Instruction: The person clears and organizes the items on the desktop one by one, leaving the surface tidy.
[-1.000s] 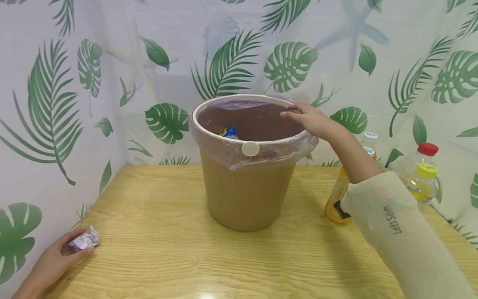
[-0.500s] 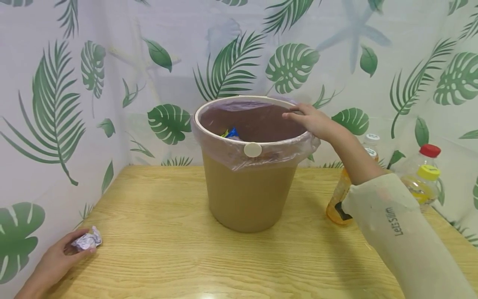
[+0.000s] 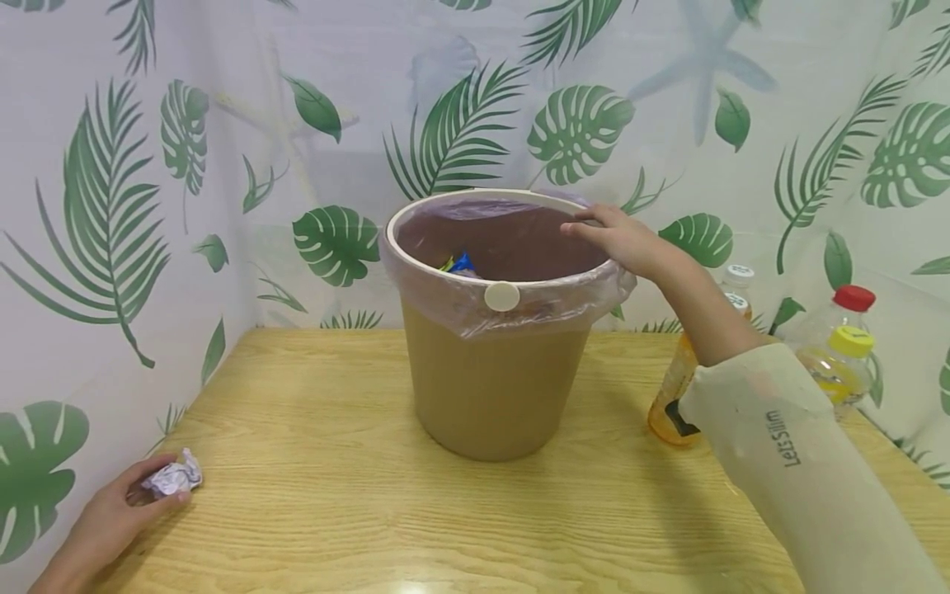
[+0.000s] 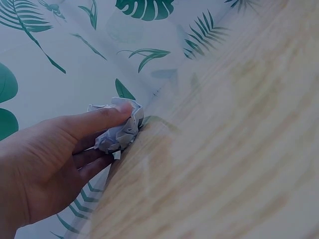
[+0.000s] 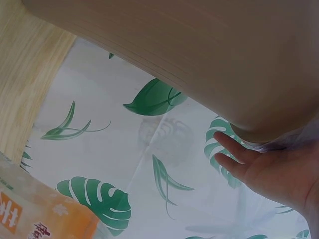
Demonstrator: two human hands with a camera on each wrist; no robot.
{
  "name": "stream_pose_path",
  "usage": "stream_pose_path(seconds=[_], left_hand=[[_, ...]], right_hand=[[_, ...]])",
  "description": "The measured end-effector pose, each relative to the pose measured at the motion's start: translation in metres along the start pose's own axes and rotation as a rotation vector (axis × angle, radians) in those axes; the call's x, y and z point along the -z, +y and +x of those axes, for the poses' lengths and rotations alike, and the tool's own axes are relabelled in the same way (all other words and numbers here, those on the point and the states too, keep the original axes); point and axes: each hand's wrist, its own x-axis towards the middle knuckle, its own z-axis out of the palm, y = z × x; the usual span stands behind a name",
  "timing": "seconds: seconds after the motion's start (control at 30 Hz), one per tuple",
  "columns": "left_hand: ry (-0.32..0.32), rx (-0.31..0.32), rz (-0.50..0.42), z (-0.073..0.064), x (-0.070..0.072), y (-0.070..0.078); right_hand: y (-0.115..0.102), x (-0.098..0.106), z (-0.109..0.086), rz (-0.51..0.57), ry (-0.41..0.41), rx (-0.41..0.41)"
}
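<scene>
My left hand point(image 3: 111, 511) holds a crumpled ball of white paper point(image 3: 174, 478) at the table's left side. The left wrist view shows the thumb over the paper ball point(image 4: 119, 132) and other fingers beneath it. A tan trash bin point(image 3: 493, 379), lined with a translucent plastic bag point(image 3: 460, 309), stands upright mid-table. My right hand point(image 3: 619, 239) rests across the right part of its rim, some fingers reaching inside. In the right wrist view, other fingers of that hand point(image 5: 279, 174) stretch fairly straight outside the bin wall point(image 5: 174, 45). Blue and yellow-green wrappers point(image 3: 460, 264) show inside.
Beside my right forearm stand an orange bottle point(image 3: 671, 396), a clear bottle with a red cap point(image 3: 853, 297) and one with a yellow cap point(image 3: 849, 341). A leaf-patterned sheet point(image 3: 334, 165) walls the wooden table point(image 3: 312, 495) at the back and sides.
The head view has shifted very slightly. Both hands, the paper ball and the bin keep their places.
</scene>
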Motion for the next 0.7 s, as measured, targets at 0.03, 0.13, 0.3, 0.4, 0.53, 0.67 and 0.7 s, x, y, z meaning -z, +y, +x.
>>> stream_pose_path(seconds=[0.03, 0.13, 0.3, 0.4, 0.53, 0.67, 0.7], left_hand=[[0.002, -0.002, -0.002, 0.0001, -0.0003, 0.0000], [-0.001, 0.002, 0.002, 0.0004, -0.0002, 0.0005], [-0.009, 0.012, 0.006, 0.0007, 0.0009, 0.0027], [-0.004, 0.007, 0.000, 0.0005, 0.0011, 0.0035], [0.006, -0.001, -0.001, -0.0001, 0.0007, 0.0030], [0.005, 0.006, 0.000, 0.0002, -0.0005, 0.0024], [0.000, 0.012, 0.000, 0.0003, -0.0009, 0.0024]], right_hand=[[0.0002, 0.0000, -0.0002, 0.000, 0.001, 0.001], [0.0007, -0.0001, -0.0007, 0.002, 0.001, 0.002], [0.0016, -0.0001, -0.0005, -0.001, 0.006, 0.004], [0.0019, 0.0002, 0.0003, 0.001, 0.007, 0.002], [0.0018, 0.0004, 0.0015, -0.001, 0.004, 0.002], [0.0014, 0.0007, 0.0013, -0.004, 0.003, 0.003], [0.0013, 0.0008, 0.0010, -0.004, 0.002, 0.003]])
